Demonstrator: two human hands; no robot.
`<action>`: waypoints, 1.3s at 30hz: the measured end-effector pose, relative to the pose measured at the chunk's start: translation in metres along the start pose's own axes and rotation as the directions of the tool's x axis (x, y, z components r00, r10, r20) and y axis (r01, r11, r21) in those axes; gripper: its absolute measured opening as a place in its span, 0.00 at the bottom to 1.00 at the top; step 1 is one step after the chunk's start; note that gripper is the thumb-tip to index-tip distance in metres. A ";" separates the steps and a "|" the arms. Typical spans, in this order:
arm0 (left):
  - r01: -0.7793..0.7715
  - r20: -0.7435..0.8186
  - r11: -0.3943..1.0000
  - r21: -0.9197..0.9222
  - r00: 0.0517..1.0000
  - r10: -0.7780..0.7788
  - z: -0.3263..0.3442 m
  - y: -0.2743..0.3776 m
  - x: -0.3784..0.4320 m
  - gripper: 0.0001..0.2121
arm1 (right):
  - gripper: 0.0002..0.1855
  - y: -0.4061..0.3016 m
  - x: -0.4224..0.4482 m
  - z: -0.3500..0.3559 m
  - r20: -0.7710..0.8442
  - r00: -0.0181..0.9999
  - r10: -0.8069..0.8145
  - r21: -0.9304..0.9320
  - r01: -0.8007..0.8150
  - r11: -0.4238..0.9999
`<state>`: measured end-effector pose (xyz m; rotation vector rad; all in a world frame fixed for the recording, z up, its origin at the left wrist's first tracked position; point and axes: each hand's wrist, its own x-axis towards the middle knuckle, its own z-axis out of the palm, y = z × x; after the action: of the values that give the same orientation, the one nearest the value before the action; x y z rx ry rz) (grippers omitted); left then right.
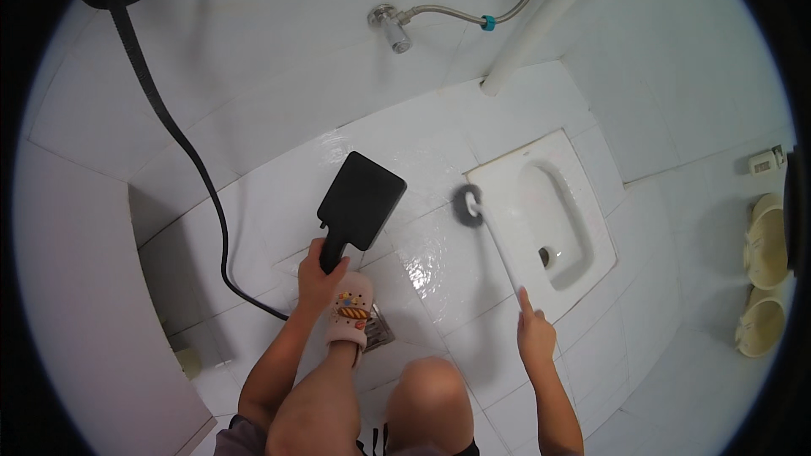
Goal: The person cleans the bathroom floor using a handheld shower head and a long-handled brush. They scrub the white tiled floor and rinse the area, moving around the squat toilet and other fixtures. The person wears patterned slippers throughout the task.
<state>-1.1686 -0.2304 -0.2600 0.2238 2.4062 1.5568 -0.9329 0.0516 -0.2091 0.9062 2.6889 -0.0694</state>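
My left hand [320, 275] grips the handle of a black square shower head [361, 202], whose flat back faces up toward me. Below its front edge the tiles look wet and rippled. In my right hand [536, 335] is the long white handle of a scrub brush [504, 256], with my index finger stretched along it. The brush's round grey bristle head [467, 205] is over the floor tiles, beside the left edge of a white squat toilet [507, 186]. Its bristles are slightly blurred.
A black hose [206, 180] runs down from the upper left. My clog [350, 310] partly covers a metal floor drain [379, 329]. An angle valve [394, 31] and a white pipe [538, 25] are at the far wall. Yellowish containers [766, 243] hang at right.
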 end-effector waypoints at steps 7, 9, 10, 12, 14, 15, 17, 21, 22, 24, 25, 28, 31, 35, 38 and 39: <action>0.057 0.023 0.995 -0.085 0.998 -0.056 0.022 0.006 0.034 0.12 | 0.33 -0.041 0.098 -0.007 -0.125 0.985 -0.120 -0.086 0.110 0.990; -0.035 -0.072 0.994 -0.102 0.997 0.028 0.021 0.000 0.048 0.13 | 0.33 -0.065 0.102 -0.013 -0.121 0.984 -0.129 -0.078 0.120 0.990; -0.077 -0.125 0.991 -0.106 0.990 0.063 0.018 -0.001 0.055 0.13 | 0.34 -0.069 0.091 -0.006 -0.103 0.980 -0.168 -0.089 0.159 0.983; -0.089 -0.194 0.996 -0.020 0.978 0.083 0.011 0.002 0.069 0.14 | 0.32 -0.080 0.086 0.004 -0.095 0.980 -0.177 -0.040 0.174 0.984; -0.119 -0.234 0.993 0.025 0.965 0.121 0.011 0.009 0.083 0.15 | 0.31 -0.090 0.108 0.007 -0.158 0.969 -0.191 0.048 0.200 0.979; -0.151 -0.232 0.986 0.069 0.959 0.163 0.014 0.018 0.090 0.15 | 0.30 -0.098 0.130 0.002 -0.198 0.962 -0.190 0.116 0.215 0.970; -0.198 -0.228 0.966 0.165 0.946 0.232 0.019 0.035 0.102 0.15 | 0.29 -0.126 0.174 -0.010 -0.220 0.964 -0.147 0.302 0.211 0.930; -0.199 -0.216 0.963 0.183 0.947 0.237 0.018 0.037 0.119 0.15 | 0.27 -0.200 0.176 -0.003 -0.142 0.987 -0.072 0.676 0.150 0.721; -0.197 -0.208 0.964 0.178 0.950 0.233 0.021 0.037 0.121 0.15 | 0.27 -0.204 0.166 0.012 -0.208 0.978 0.000 0.804 0.171 0.570; -0.206 -0.207 0.961 0.183 0.948 0.243 0.021 0.034 0.125 0.15 | 0.26 -0.207 0.161 0.028 -0.262 0.959 0.111 0.909 0.206 0.363; -0.215 -0.207 0.958 0.189 0.945 0.253 0.020 0.033 0.125 0.15 | 0.26 -0.205 0.162 0.031 -0.261 0.954 0.145 0.921 0.200 0.336; -0.210 -0.171 0.963 0.170 0.956 0.239 0.023 0.037 0.125 0.15 | 0.25 -0.194 0.190 0.026 -0.312 0.918 0.244 0.908 0.213 0.360; -0.241 -0.170 0.955 0.172 0.948 0.270 0.024 0.034 0.130 0.15 | 0.24 -0.184 0.230 0.002 -0.190 0.952 0.240 0.838 0.029 0.545; -0.232 -0.148 0.959 0.160 0.955 0.256 0.027 0.035 0.130 0.15 | 0.23 -0.141 0.240 -0.016 -0.171 0.978 0.121 0.371 -0.049 0.927; -0.182 -0.114 0.973 0.139 0.973 0.199 0.026 0.027 0.127 0.15 | 0.23 -0.071 0.222 -0.041 -0.208 0.974 0.087 0.142 -0.058 0.988; -0.206 -0.112 0.967 0.151 0.968 0.223 0.026 0.027 0.126 0.15 | 0.23 -0.047 0.209 -0.047 -0.209 0.971 0.113 0.090 -0.096 0.991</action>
<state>-1.2808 -0.1624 -0.2633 0.4386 2.6715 1.5346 -1.1313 0.1430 -0.2290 1.1382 2.8458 -0.0585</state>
